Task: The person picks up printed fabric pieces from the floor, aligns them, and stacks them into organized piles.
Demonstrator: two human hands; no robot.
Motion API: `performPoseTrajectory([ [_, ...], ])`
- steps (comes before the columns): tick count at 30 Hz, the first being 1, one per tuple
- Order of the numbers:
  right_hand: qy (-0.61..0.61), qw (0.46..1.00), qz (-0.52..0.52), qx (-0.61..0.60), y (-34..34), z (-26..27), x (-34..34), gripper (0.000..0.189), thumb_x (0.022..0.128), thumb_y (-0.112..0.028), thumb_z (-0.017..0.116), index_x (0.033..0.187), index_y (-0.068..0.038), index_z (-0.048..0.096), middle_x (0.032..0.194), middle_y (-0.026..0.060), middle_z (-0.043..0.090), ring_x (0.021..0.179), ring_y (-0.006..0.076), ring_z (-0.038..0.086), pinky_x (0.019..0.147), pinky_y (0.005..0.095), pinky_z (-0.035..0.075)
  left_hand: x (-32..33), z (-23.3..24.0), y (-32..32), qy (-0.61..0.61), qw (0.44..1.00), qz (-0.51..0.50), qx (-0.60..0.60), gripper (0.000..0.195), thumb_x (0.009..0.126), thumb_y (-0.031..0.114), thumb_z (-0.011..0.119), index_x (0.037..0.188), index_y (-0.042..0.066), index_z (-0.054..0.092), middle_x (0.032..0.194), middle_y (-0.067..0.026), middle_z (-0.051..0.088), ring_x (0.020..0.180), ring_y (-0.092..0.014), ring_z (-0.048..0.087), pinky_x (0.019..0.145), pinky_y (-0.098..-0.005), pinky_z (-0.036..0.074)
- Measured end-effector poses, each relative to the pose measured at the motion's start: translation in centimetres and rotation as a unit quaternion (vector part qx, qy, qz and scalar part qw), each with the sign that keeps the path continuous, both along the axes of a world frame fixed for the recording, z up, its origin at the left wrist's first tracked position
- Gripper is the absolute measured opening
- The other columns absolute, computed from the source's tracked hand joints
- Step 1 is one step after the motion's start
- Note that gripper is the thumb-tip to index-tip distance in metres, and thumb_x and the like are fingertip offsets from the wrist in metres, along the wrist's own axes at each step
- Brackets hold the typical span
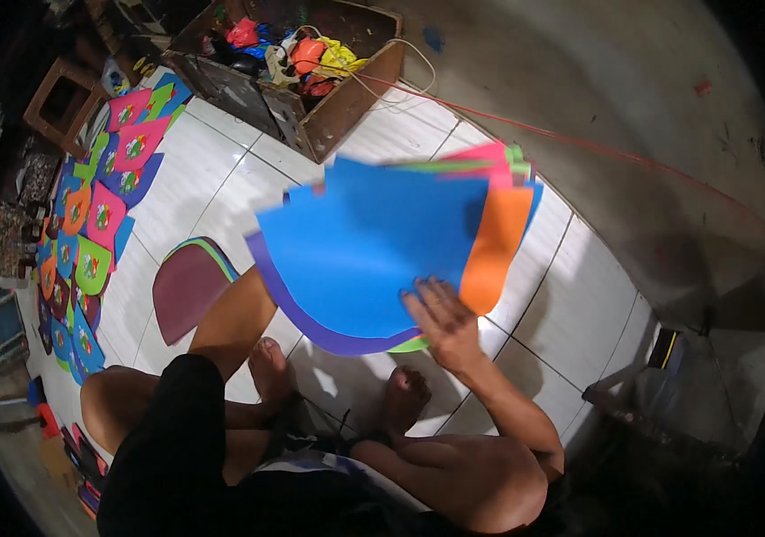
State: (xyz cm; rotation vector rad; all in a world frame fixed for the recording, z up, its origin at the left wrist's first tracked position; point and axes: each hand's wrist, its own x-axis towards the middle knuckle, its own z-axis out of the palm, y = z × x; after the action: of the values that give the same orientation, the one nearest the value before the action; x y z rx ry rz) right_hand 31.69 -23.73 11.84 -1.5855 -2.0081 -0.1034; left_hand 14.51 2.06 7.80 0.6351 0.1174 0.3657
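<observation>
A fanned stack of coloured sheets, likely foam or felt with rounded edges, is held up in front of me. A large blue sheet (pixel 362 248) lies uppermost, with an orange sheet (pixel 498 248) showing at its right and a purple sheet (pixel 329 344) along its lower rim. My right hand (pixel 446 319) grips the near right edge, fingers on top and thumb out of sight. From the left, my forearm reaches beneath the stack, which hides my left hand. Beside that forearm, a smaller pile topped by a maroon sheet (pixel 191 288) rests on the floor. The stack's far edges are blurred.
Overlapping coloured pieces with printed pictures (pixel 104 215) cover the floor at left. A wooden box (pixel 349 124) of plastic bags stands beyond, against the wall. A red cord (pixel 523 124) stretches along the wall. My bare feet (pixel 406 396) are on white floor tiles (pixel 543 335).
</observation>
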Motion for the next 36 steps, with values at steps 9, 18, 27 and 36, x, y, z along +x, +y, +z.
performPoseTrajectory([
  [9,-0.021,0.972,0.021,-0.234,-4.6,-15.2,-5.3,0.044,0.086,-0.020,0.053,0.127,-0.007,0.054,0.130,0.0221,0.053,0.115,0.0384,0.056,0.088,0.0522,0.049,-1.6,-7.9,0.9,0.470,0.838,-0.276,0.030,0.044,0.098,0.035,0.044,0.129,0.007,0.057,0.127,-0.0147,0.058,0.100,-0.025,0.064,0.089,-0.0346,0.052],
  [18,0.006,0.783,0.127,-0.609,6.0,-6.6,1.2,0.065,0.082,-0.032,0.065,0.140,-0.014,0.043,0.138,0.0181,0.047,0.126,0.0343,0.047,0.102,0.0484,0.041,5.5,-7.4,0.6,0.369,0.607,-0.563,0.422,0.064,0.082,0.043,0.066,0.126,-0.002,0.056,0.121,-0.0195,0.061,0.105,-0.025,0.061,0.091,-0.0371,0.048],
  [27,-0.188,0.895,0.102,-0.392,11.4,-9.6,2.1,0.059,0.064,-0.034,0.081,0.116,-0.013,0.063,0.109,0.0081,0.062,0.119,0.0343,0.049,0.102,0.0494,0.036,1.0,-9.4,-3.9,0.345,0.560,-0.397,0.640,0.073,0.074,0.048,0.074,0.122,-0.005,0.058,0.112,-0.0212,0.066,0.102,-0.032,0.062,0.090,-0.0385,0.048],
  [36,-0.145,0.845,0.116,-0.501,12.4,-8.1,2.3,0.023,0.068,-0.009,0.069,0.091,-0.008,0.073,0.097,0.0160,0.070,0.092,0.0326,0.068,0.078,0.0442,0.055,0.4,-6.3,-7.0,0.451,0.502,-0.347,0.651,0.052,0.068,0.040,0.077,0.105,0.004,0.068,0.099,-0.0187,0.068,0.093,-0.034,0.065,0.079,-0.0454,0.052],
])
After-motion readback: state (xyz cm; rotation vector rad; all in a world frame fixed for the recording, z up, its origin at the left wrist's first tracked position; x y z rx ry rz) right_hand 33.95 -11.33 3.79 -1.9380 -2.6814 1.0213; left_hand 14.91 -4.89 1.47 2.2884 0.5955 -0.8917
